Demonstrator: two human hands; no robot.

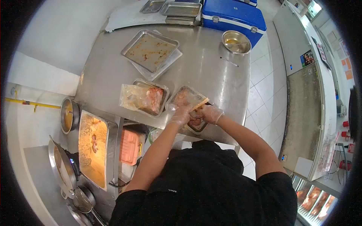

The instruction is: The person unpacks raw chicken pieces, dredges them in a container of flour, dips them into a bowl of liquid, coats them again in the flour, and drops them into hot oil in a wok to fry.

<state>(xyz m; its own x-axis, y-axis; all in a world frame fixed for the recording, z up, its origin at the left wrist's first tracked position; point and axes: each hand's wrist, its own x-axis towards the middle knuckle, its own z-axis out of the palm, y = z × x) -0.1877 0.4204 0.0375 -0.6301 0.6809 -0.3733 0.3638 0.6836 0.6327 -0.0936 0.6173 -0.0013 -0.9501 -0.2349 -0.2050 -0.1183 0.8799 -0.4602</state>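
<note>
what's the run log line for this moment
left hand: gloved, near meat; right hand: gloved, near meat; leftward: tray holding plastic bag

The metal tabletop [205,71] carries a stained tray [151,53] lying over a white tray [172,60] at far left, a bowl [226,42] and a pen [229,61] at far right, and two meat trays, left [166,97] and right [177,94], near the front edge.

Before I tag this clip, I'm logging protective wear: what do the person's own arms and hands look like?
The left hand and right hand both wear thin, see-through, wrinkled gloves reaching about the wrists. The forearms are uncovered. The black top has short sleeves and a small pale marking, too small to read.
</note>
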